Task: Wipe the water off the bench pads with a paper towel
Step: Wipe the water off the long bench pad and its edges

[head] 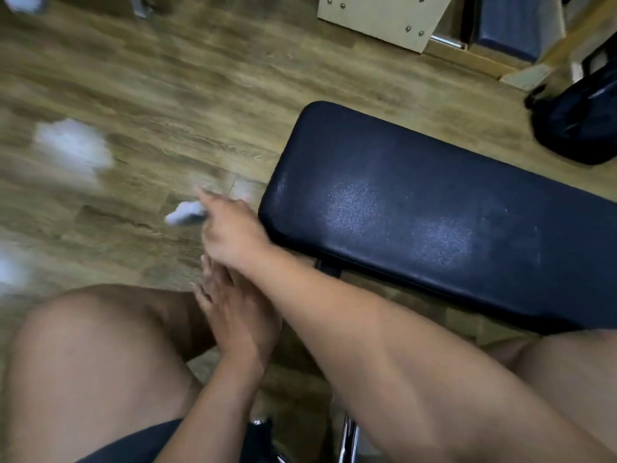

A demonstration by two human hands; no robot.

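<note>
A dark blue bench pad lies at the right, with dull sheen patches on its surface. My right hand reaches left past the pad's end, over the floor. A small white paper towel wad sits at its fingertips and looks pinched from below, while the index finger points straight out; the view is blurred. My left hand lies with straight fingers between my bare knees, partly under my right forearm, and holds nothing.
Crumpled white paper wads lie on the wooden floor at the left, far left and top left. A black bag sits at the right. A pale wooden box and another padded unit stand at the back.
</note>
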